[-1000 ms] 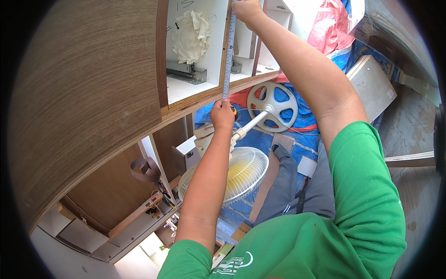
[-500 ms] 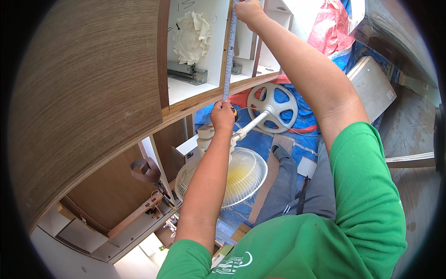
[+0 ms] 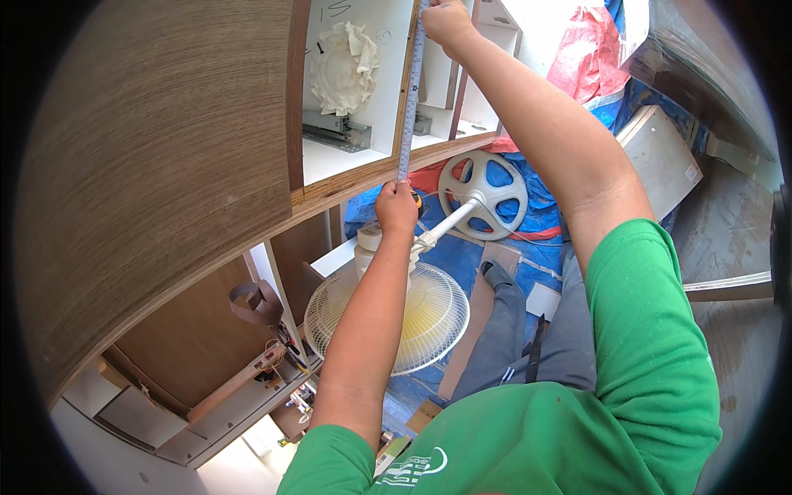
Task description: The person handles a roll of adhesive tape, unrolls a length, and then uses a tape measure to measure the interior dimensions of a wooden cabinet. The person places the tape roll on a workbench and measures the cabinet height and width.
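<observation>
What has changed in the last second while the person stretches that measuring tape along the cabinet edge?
Nothing visibly changed. The left hand still holds the tape measure at the lower end, the right hand pins it at the top, and the cabinet and the fan on the floor stay where they were.

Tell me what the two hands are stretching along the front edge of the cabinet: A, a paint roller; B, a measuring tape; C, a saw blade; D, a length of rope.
B: the left hand and the right hand hold a thin marked measuring tape taut along the plywood edge of the cabinet, with the tape's case in the left hand.
</observation>
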A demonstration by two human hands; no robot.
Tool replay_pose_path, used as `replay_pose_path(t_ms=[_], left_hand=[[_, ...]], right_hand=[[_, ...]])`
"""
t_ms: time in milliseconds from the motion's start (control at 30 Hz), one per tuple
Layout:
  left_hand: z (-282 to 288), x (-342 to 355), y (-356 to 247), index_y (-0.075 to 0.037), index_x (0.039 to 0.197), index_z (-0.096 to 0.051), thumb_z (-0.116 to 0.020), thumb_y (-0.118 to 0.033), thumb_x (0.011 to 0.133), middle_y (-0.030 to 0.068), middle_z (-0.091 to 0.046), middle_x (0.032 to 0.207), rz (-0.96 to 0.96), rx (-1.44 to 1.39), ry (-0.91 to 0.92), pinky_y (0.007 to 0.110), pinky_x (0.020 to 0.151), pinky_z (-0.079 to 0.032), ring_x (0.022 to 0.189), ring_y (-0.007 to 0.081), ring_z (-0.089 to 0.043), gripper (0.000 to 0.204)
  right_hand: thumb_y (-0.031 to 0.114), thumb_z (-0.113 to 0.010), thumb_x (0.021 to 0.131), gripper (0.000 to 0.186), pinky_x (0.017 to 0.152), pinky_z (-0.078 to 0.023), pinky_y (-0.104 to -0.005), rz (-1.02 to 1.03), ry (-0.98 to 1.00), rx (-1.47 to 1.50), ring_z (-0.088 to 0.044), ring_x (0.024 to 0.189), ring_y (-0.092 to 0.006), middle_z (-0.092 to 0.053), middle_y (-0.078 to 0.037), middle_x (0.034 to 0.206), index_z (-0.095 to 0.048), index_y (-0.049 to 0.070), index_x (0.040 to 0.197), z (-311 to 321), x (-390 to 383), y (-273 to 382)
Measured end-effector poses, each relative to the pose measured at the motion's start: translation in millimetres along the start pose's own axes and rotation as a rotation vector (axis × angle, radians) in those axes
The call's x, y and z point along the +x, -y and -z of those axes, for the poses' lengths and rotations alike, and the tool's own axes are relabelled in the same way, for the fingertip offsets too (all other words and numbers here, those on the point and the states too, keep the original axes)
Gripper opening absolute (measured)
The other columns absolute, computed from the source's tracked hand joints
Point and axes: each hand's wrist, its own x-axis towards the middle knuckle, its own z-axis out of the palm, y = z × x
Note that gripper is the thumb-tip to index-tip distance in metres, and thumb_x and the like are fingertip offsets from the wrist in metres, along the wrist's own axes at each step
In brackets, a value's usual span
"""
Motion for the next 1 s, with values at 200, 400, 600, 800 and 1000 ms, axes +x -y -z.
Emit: replay_pose_path(t_ms=[200, 400, 600, 800, 1000], left_hand=[[-1.0, 1.5, 2.8, -0.002, 0.105, -0.074, -0.055, -0.028, 0.1, 0.0153, -0.074, 0.1, 0.003, -0.038, 0.011, 0.038, 0.085, -0.051, 0.093, 0.0274, -0.07, 0.033], [-1.5, 1.6, 2.3, -0.001, 0.104, -0.074, -0.056, -0.028, 0.1, 0.0156, -0.074, 0.098, -0.01, -0.028, 0.004, 0.038, 0.084, -0.051, 0.091, 0.0273, -0.07, 0.033], [-1.3, 0.9, 2.1, 0.0, 0.104, -0.074, -0.057, -0.027, 0.099, 0.0157, -0.074, 0.097, 0.002, -0.055, 0.004, 0.037, 0.083, -0.051, 0.089, 0.0267, -0.07, 0.032], [-1.1, -0.1, 0.0, 0.0, 0.105, -0.074, -0.057, -0.026, 0.099, 0.0152, -0.074, 0.098, 0.013, -0.034, 0.002, 0.037, 0.083, -0.051, 0.089, 0.026, -0.07, 0.032], [-1.2, 1.1, 1.0, 0.0, 0.105, -0.074, -0.057, -0.026, 0.099, 0.0149, -0.074, 0.099, 0.015, -0.047, 0.005, 0.036, 0.084, -0.052, 0.09, 0.0263, -0.07, 0.032]], right_hand=[[-0.002, -0.05, 0.084, 0.07, 0.103, -0.046, -0.0293, 0.057, -0.049, -0.071, -0.059, 0.127, -0.0276, -0.059, -0.023, 0.143, -0.045, 0.008, 0.153, -2.7, 3.2, -5.9], [-0.002, -0.049, 0.083, 0.071, 0.102, -0.047, -0.0295, 0.05, -0.047, -0.075, -0.06, 0.125, -0.0277, -0.058, -0.023, 0.142, -0.045, 0.009, 0.153, -1.8, 0.9, -1.7], [-0.002, -0.05, 0.082, 0.072, 0.1, -0.048, -0.0304, 0.02, -0.035, -0.085, -0.062, 0.122, -0.029, -0.06, -0.024, 0.141, -0.046, 0.011, 0.153, 0.4, 1.9, -3.8], [-0.001, -0.051, 0.083, 0.072, 0.095, -0.05, -0.0306, 0.099, -0.078, -0.126, -0.065, 0.115, -0.0279, -0.063, -0.024, 0.136, -0.045, 0.012, 0.154, -3.5, 5.1, -8.7], [-0.001, -0.052, 0.083, 0.072, 0.083, -0.052, -0.0289, -0.019, -0.019, -0.053, -0.067, 0.097, -0.0218, -0.068, -0.022, 0.127, -0.045, 0.011, 0.154, 0.7, 1.1, -2.6]])
